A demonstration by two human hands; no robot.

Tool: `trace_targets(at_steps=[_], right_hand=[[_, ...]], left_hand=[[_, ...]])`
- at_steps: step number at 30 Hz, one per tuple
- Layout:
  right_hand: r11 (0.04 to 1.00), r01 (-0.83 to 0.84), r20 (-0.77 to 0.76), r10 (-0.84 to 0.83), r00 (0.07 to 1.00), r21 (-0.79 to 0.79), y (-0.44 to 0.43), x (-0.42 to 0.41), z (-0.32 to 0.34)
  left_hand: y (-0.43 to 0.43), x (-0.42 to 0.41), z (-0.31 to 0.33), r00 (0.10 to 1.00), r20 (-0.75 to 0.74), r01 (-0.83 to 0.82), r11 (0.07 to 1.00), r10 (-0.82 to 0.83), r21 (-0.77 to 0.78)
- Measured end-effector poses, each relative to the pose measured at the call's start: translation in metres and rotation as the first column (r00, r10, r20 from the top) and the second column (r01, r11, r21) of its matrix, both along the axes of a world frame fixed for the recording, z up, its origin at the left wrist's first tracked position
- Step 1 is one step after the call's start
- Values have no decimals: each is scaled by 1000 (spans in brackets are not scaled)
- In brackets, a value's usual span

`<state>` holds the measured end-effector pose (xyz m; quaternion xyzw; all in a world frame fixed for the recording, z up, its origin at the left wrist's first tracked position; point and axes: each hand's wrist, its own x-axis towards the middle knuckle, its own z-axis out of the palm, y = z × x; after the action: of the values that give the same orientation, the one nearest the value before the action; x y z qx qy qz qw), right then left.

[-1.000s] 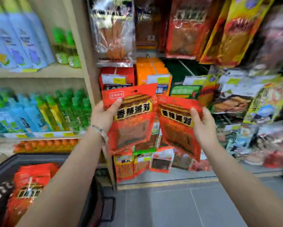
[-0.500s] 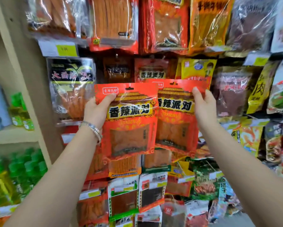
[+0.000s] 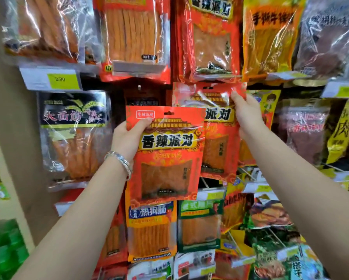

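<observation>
Relative to half a second earlier, the right hand (image 3: 248,116) holds the rear red foil snack packet (image 3: 219,136) higher and closer to the rack, its top edge now just beneath the hanging red packet of the same brand (image 3: 210,37). The left hand (image 3: 129,138) and the front red foil snack packet (image 3: 165,156) now sit lower than the right pair. The front packet's right edge overlaps the rear one, where before the two packets were level.

Bright even light, glare on plastic packets (image 3: 270,37), soft wide-angle edges.
</observation>
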<state>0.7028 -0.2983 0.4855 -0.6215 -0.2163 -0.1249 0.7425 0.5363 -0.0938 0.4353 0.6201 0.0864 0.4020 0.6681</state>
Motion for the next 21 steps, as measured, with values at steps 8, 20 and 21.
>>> trace_targets(at_steps=[8, 20, 21], right_hand=[[996, 46, -48, -50, 998, -78, 13, 38, -6], [999, 0, 252, 12, 968, -44, 5, 16, -37], [993, -76, 219, 95, 971, -92, 7, 15, -36]], left_hand=[[0, 23, 8, 1000, 15, 22, 999, -22, -23], [-28, 50, 23, 997, 48, 57, 998, -57, -3], [-32, 52, 23, 997, 46, 64, 998, -64, 3]])
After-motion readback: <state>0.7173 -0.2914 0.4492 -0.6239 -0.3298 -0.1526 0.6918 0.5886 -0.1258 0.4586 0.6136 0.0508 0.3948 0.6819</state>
